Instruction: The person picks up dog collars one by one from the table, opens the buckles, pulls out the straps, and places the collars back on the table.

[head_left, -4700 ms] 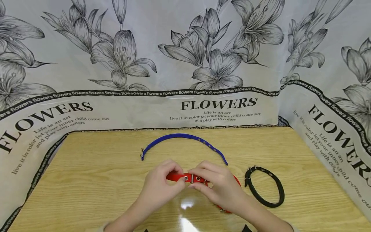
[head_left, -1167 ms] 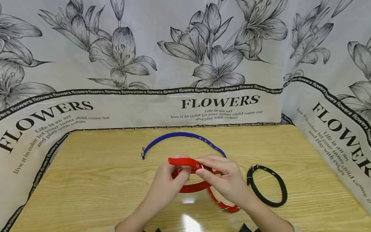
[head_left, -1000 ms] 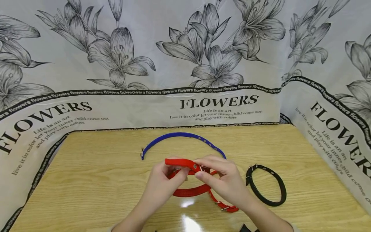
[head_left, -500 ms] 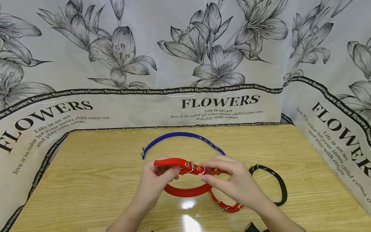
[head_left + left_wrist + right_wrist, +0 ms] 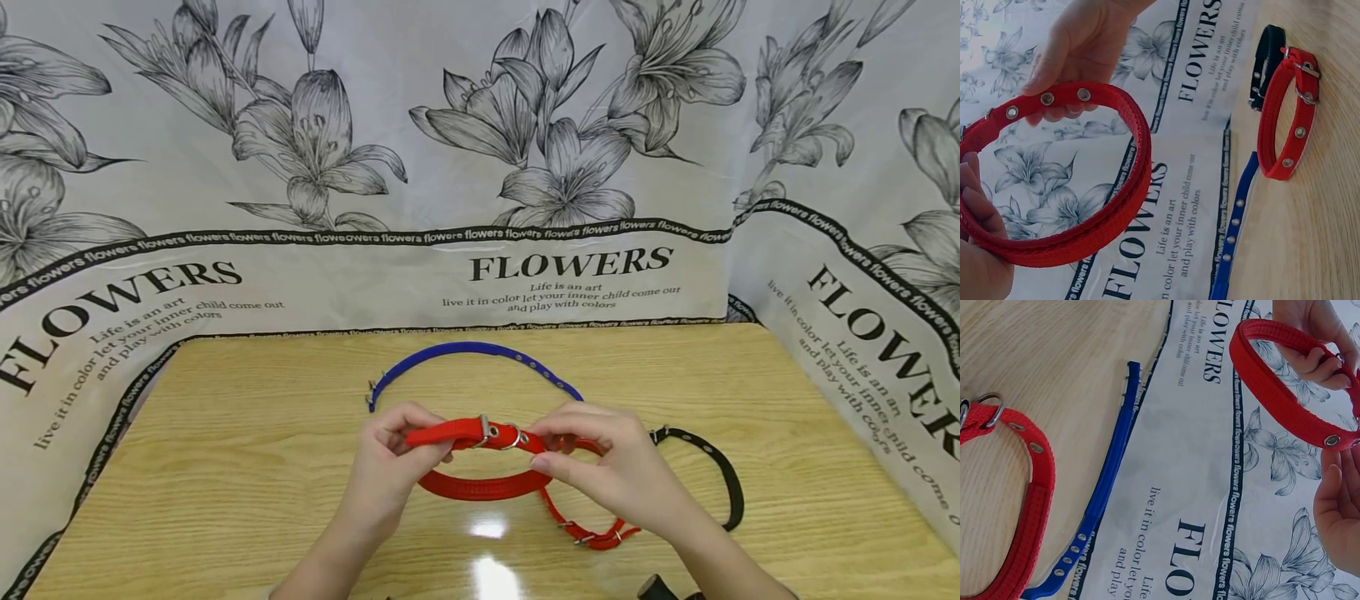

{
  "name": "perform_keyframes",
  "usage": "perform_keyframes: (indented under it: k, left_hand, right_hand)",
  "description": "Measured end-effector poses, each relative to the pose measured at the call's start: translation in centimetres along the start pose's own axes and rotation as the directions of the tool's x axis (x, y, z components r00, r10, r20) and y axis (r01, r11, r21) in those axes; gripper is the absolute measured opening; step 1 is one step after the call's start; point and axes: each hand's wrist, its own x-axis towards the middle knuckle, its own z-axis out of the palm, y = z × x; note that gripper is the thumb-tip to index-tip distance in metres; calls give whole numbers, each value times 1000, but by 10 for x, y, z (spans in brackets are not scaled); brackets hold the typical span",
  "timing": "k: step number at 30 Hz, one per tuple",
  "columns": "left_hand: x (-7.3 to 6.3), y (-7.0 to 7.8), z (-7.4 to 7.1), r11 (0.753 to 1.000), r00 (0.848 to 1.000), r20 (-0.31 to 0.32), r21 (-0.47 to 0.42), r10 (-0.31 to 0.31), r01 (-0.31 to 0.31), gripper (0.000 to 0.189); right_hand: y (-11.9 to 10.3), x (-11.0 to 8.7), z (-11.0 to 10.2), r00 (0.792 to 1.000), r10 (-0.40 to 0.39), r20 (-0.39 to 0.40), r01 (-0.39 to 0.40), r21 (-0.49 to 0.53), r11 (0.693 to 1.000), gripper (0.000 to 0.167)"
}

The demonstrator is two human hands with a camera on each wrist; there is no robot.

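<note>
A red collar [image 5: 483, 489], buckled into a loop, is held up over the table between both hands. My left hand [image 5: 375, 467] pinches its strap end to the left of the metal buckle [image 5: 483, 430]. On the other side, my right hand [image 5: 618, 458] pinches the band between thumb and fingers, just right of the D-ring [image 5: 514, 437]. In the left wrist view the loop [image 5: 1138, 169] is round, with metal eyelets along its far side. Beneath the right hand a second red collar [image 5: 597, 539], also looped, lies on the table, partly hidden.
A blue collar [image 5: 461, 348] lies unbuckled in an arc toward the back of the table [image 5: 225, 467]. To the right is a looped black collar [image 5: 733, 487], part of it behind the right hand. A dark object [image 5: 654, 588] shows at the bottom edge. Flower-printed cloth [image 5: 360, 287] hangs behind.
The hands have moved apart and the held loop has turned, bringing buckle and D-ring into full view. The right fingers have slid rightward off the D-ring. The collars on the table have stayed put.
</note>
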Motion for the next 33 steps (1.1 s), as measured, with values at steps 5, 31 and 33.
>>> perform_keyframes:
  k: [5,31,33]
  left_hand:
    - [0,-1,0,999,999,31,-18,38,-38,39]
    - [-5,-9,10,993,993,-106,114,51,-39,16]
    - [-7,-12,13,987,993,-103,157,55,-38,10]
  right_hand:
    - [1,0,-4,999,19,43,-20,11,1000,31]
    - [0,1,-3,997,30,69,-27,-43,999,24]
    - [0,2,-3,997,34,71,-30,-52,998,25]
